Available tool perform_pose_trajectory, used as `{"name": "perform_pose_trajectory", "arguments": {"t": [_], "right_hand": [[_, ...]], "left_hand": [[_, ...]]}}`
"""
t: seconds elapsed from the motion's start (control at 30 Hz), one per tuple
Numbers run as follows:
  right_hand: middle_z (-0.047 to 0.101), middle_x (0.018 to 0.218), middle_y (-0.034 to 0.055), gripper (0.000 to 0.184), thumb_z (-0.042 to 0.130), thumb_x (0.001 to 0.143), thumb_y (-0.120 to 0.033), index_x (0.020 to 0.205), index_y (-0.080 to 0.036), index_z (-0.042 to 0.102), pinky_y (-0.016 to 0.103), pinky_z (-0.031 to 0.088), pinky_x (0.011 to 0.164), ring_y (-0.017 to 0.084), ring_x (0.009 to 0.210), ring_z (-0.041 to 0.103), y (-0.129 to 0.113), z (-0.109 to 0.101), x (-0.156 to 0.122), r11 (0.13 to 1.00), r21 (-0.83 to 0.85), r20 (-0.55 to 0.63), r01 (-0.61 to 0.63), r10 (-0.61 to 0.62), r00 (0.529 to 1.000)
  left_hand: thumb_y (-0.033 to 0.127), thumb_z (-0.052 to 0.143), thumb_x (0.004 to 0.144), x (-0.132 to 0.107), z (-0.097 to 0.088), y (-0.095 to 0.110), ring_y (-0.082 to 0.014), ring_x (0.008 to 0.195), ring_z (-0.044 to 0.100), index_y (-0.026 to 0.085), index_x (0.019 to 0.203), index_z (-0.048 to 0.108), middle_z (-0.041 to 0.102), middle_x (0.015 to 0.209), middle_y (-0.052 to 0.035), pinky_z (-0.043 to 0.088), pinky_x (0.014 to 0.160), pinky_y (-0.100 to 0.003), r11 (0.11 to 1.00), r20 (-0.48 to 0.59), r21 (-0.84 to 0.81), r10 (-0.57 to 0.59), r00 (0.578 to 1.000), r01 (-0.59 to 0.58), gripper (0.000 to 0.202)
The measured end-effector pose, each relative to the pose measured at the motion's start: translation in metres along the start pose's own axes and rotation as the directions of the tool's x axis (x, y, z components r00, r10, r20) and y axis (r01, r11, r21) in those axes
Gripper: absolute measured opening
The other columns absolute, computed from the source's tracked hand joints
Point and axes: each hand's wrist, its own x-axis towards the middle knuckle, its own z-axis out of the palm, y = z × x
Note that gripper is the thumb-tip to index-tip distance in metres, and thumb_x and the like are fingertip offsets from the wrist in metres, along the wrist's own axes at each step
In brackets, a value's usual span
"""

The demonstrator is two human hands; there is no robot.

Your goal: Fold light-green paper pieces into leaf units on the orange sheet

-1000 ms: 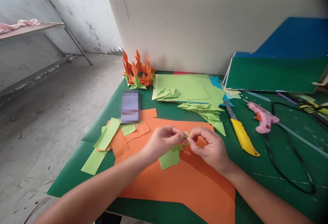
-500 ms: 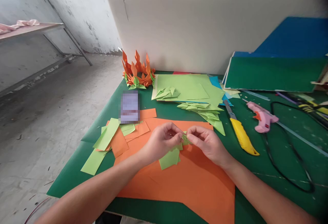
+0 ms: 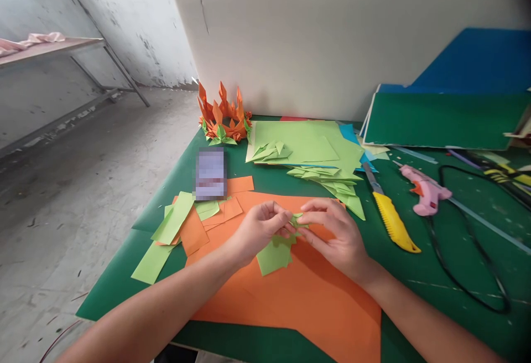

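Between both hands is a small folded piece of green paper [image 3: 297,219], partly hidden by the fingers. My left hand [image 3: 265,227] pinches its left side between thumb and fingers. From the right, my right hand [image 3: 334,230] holds the same piece with its thumb below and fingertips above. Just under the hands, flat green paper pieces [image 3: 274,257] lie on a large orange sheet [image 3: 282,296]. Beyond the hands, several folded green paper leaves [image 3: 332,177] are heaped at the edge of a stack of green sheets [image 3: 298,136].
An orange and green paper crown [image 3: 224,117] stands at the back left, behind a blurred-out purple rectangle [image 3: 211,174]. Green strips [image 3: 174,219] and orange strips lie at left. A yellow utility knife [image 3: 392,222], blade out, and a pink glue gun [image 3: 427,191] with a looping black cord lie right.
My right hand has shifted its grip: its fingers are now straighter and reach over the green paper, with the thumb lower. My left hand's fingers have curled slightly differently around the piece.
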Motion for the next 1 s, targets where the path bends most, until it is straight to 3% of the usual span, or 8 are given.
{"name": "perform_pose_trajectory", "arguments": {"t": [0.33,0.5,0.63,0.8,1.0], "right_hand": [[0.060,0.104,0.0067,0.016,0.062,0.086,-0.010,0.095,-0.024,0.061,0.037,0.047,0.080,0.022,0.096,0.058,-0.002,-0.001,0.000,0.961,-0.231,-0.005,0.151,-0.156,0.988],[0.059,0.107,0.0063,0.018,0.060,0.087,-0.009,0.097,-0.025,0.063,0.036,0.046,0.080,0.021,0.096,0.056,0.000,-0.006,-0.002,0.954,-0.214,0.045,0.211,-0.206,0.978],[0.058,0.103,0.0059,0.022,0.058,0.087,-0.006,0.096,-0.025,0.065,0.037,0.045,0.079,0.021,0.094,0.055,0.002,-0.008,-0.002,0.949,-0.199,0.054,0.246,-0.240,0.969],[0.058,0.097,0.0051,0.024,0.057,0.086,-0.004,0.095,-0.025,0.066,0.037,0.045,0.079,0.020,0.090,0.054,0.002,-0.008,-0.002,0.942,-0.179,0.039,0.283,-0.281,0.959],[0.060,0.094,0.0040,0.017,0.059,0.087,-0.010,0.088,-0.026,0.067,0.038,0.043,0.080,0.020,0.090,0.054,0.002,-0.008,-0.001,0.944,-0.217,0.033,0.250,-0.249,0.968]], "left_hand": [[0.039,0.067,0.078,-0.008,0.010,-0.001,-0.0053,0.048,0.045,0.016,0.074,0.049,0.057,0.054,0.0032,0.033,0.048,-0.018,0.996,-0.035,-0.077,-0.051,0.998,0.048,0.029],[0.034,0.062,0.079,-0.006,0.005,0.003,-0.0041,0.047,0.038,0.016,0.076,0.052,0.047,0.053,0.0068,0.025,0.045,-0.018,0.991,0.039,0.079,-0.114,0.993,0.111,0.020],[0.034,0.062,0.077,-0.004,-0.002,0.007,-0.0031,0.047,0.035,0.015,0.077,0.054,0.051,0.062,0.0047,0.022,0.045,-0.019,0.970,0.091,0.201,-0.158,0.983,0.138,0.020],[0.035,0.064,0.075,-0.004,-0.006,0.009,-0.0039,0.048,0.036,0.014,0.076,0.056,0.051,0.060,0.0040,0.024,0.045,-0.020,0.952,0.166,0.240,-0.233,0.958,0.190,0.022],[0.034,0.068,0.070,-0.005,-0.001,0.010,-0.0039,0.047,0.038,0.015,0.070,0.052,0.052,0.057,0.0043,0.023,0.044,-0.019,0.964,0.064,0.194,-0.199,0.978,0.183,0.025]]}}
